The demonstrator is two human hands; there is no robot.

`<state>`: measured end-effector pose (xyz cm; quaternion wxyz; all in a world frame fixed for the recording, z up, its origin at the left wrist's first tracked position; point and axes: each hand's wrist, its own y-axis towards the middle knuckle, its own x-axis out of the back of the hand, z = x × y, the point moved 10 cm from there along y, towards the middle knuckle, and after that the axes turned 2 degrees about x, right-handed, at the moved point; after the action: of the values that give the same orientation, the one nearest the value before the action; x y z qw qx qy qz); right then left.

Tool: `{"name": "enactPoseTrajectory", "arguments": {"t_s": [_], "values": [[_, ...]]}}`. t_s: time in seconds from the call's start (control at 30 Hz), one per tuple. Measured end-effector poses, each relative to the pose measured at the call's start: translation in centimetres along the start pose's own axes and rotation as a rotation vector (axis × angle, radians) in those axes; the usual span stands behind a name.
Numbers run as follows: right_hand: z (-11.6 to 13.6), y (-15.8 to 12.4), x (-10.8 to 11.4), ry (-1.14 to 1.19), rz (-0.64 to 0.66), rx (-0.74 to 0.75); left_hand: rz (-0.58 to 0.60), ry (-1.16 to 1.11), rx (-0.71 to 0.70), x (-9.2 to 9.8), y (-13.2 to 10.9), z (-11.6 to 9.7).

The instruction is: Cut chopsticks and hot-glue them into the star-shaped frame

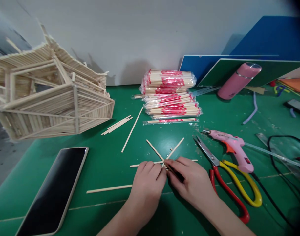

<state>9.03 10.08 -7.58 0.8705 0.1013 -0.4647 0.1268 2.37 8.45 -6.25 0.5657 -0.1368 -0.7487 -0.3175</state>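
Head view: scissors (216, 161) and a pink glue gun (240, 152) are lying beyond the right hand (190, 178), a phone (53, 190) left of the left hand (148, 183), wrapped chopsticks (171, 106) behind. The right hand is pinching thin sticks (155, 150) crossing on the green table (103, 157); the left's grip I cannot tell. Both are hiding the crossing; the left edge is cutting off the stick model (51, 111).

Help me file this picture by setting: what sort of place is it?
Probably a craft workspace, though I can't tell whether at home or school: a glue gun and scissors lie on a green table, with a model of thin sticks at left.
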Motion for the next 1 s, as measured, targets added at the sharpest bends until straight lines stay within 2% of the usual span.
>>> {"name": "enactPoseTrajectory", "arguments": {"t_s": [0.57,0.8,1.0], "values": [[0.1,0.1,0.1,-0.02,0.011,-0.006,0.041,-0.053,0.017,-0.2,0.2,0.3],[-0.5,0.0,0.5,0.005,-0.056,-0.038,0.031,-0.166,0.177,0.8,-0.1,1.3],[-0.5,0.0,0.5,0.002,-0.079,-0.052,0.135,-0.123,0.343,-0.4,0.1,2.0]]}}
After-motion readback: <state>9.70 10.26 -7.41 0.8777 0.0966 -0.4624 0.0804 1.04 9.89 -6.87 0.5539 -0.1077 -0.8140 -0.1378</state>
